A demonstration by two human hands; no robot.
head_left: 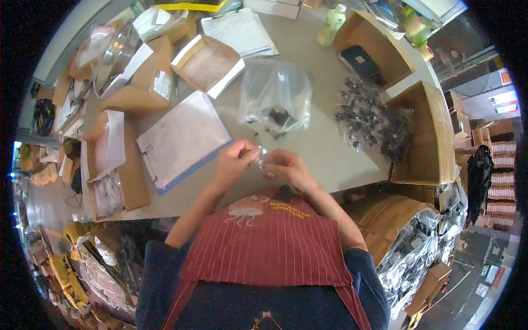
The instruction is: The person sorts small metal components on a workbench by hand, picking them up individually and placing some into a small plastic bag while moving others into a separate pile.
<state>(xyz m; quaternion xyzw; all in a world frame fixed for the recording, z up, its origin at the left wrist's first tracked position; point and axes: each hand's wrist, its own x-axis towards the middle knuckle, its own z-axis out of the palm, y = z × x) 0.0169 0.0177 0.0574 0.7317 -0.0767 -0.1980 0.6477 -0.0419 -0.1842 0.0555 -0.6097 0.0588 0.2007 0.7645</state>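
Note:
Between my two hands is a small clear plastic bag [262,157], above the front edge of the grey table [324,159]. My left hand [237,156] pinches one side of it with closed fingers. The other side is pinched by my right hand [286,166]. Whether anything lies inside the bag is too small to tell. Just beyond my hands, a large clear plastic bag [269,82] lies with small dark parts [279,116] at its near end. A few loose dark bits lie on the table beside it.
To the left are a clipboard with paper [184,137] and open cardboard boxes [135,170]. At right, many small bagged dark parts [363,113] are heaped by a tipped carton [423,137]. A bottle [331,25] and a dark case [358,61] stand behind. Below right is a carton of silvery bags [407,258].

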